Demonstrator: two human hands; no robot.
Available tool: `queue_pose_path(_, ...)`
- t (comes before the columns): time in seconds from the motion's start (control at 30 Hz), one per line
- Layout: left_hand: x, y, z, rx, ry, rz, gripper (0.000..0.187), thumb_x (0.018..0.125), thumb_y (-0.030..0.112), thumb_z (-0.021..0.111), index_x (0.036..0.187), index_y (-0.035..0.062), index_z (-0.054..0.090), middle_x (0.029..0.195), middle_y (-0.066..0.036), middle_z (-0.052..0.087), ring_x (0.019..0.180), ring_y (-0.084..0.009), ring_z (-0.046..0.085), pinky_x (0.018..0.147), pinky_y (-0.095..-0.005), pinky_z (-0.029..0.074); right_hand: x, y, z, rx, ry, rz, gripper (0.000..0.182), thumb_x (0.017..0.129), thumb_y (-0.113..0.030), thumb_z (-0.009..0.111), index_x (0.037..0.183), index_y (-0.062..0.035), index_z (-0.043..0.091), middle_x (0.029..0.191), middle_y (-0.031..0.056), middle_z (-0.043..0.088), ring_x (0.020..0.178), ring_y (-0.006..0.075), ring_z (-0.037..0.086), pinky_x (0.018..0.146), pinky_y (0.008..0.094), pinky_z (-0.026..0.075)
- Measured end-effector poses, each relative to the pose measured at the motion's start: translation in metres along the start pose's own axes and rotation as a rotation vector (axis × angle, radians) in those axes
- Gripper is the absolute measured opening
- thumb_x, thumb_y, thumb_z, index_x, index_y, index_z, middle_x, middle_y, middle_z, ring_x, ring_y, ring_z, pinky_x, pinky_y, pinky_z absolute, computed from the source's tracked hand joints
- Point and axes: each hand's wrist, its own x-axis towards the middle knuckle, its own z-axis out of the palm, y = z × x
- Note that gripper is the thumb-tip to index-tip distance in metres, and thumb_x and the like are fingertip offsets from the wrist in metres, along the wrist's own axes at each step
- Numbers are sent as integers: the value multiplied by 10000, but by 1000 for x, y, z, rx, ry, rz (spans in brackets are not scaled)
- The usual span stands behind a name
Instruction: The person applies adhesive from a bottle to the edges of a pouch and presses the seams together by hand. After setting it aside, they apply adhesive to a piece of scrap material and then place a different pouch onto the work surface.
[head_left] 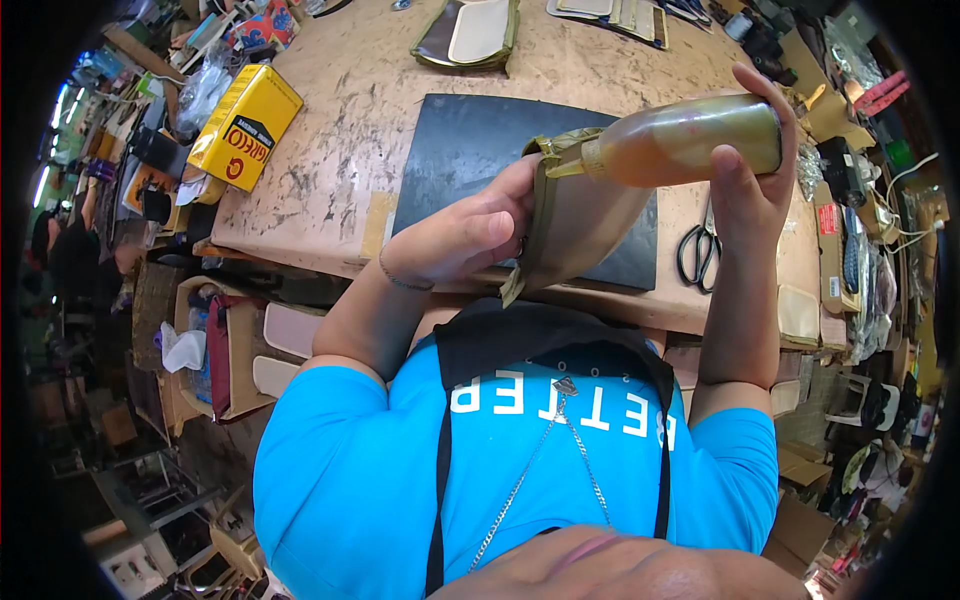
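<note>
My left hand (470,235) is closed on a pouch-like piece (590,228) with a brown panel and an olive fabric edge, held up off the table and tilted. In my right hand (755,185) is a translucent squeeze bottle (680,140) with amber contents, lying nearly on its side. Its yellowish nozzle points left and meets the piece's upper olive edge in this view. Below both hands lies a black mat (470,140) on the worktable (330,160).
Black-handled scissors (698,255) lie right of the mat. A yellow adhesive tin (245,128) stands at the left. Similar olive-edged pieces (470,35) and a stack of panels (615,18) sit at the back. Open shelves (250,350) with panels show under the table's front edge.
</note>
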Motion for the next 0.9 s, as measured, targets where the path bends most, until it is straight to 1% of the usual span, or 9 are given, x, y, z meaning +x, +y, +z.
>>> queue_pose_path(0.2, 1, 0, -4, -7, -4, 29, 1105, 833, 690, 625, 1572, 10, 163, 1569, -165, 305, 1442, -254, 329, 1158, -406, 309, -5, -1, 6, -33, -71, -9, 665, 823, -187, 824, 1376, 1, 506, 1146, 61, 614, 999, 114, 609, 904, 252, 481)
queue_pose_path(0.3, 1, 2, -2, -30, 14, 36, 1083, 841, 694, 604, 1574, 24, 170, 1576, -161, 301, 1450, -261, 327, 1147, -420, 331, -8, -2, 7, -80, -107, 9, 669, 820, -185, 827, 1377, -1, 507, 1135, 59, 615, 989, 110, 602, 894, 244, 469)
queue_pose_path(0.4, -1, 5, -4, -22, 24, 32, 1070, 850, 704, 576, 1578, 39, 162, 1579, -158, 301, 1451, -270, 335, 1146, -435, 335, -10, -4, 12, -94, -99, 17, 665, 815, -180, 829, 1374, -8, 513, 1120, 53, 613, 976, 106, 591, 884, 237, 457)
queue_pose_path(0.5, -2, 4, -2, -33, 52, 67, 1076, 852, 717, 554, 1584, 48, 135, 1579, -161, 303, 1446, -278, 349, 1145, -440, 337, -14, -1, 11, -130, -116, 26, 649, 810, -178, 831, 1361, -18, 529, 1107, 44, 605, 972, 102, 581, 880, 235, 453)
queue_pose_path(0.6, 0, 10, 2, 58, 81, 32, 1170, 828, 816, 471, 1589, 42, 33, 1615, -174, 223, 1479, -313, 290, 1167, -506, 304, -18, 1, 14, -130, -107, 68, 633, 803, -184, 832, 1345, -27, 545, 1110, 39, 597, 975, 102, 574, 880, 236, 450)
queue_pose_path(0.8, 0, 17, -2, 36, 119, 26, 1124, 850, 802, 421, 1588, 50, 29, 1608, -201, 233, 1465, -354, 322, 1157, -512, 330, -25, 3, 17, -132, -135, 85, 621, 799, -172, 831, 1336, -33, 551, 1119, 35, 584, 985, 102, 568, 896, 238, 442)
queue_pose_path(0.9, 1, 19, -3, 5, 173, 31, 1110, 853, 786, 429, 1588, 56, 32, 1605, -207, 241, 1459, -369, 332, 1149, -515, 346, -29, 7, 15, -138, -154, 87, 623, 800, -156, 831, 1341, -35, 547, 1130, 32, 584, 997, 103, 565, 908, 241, 440)
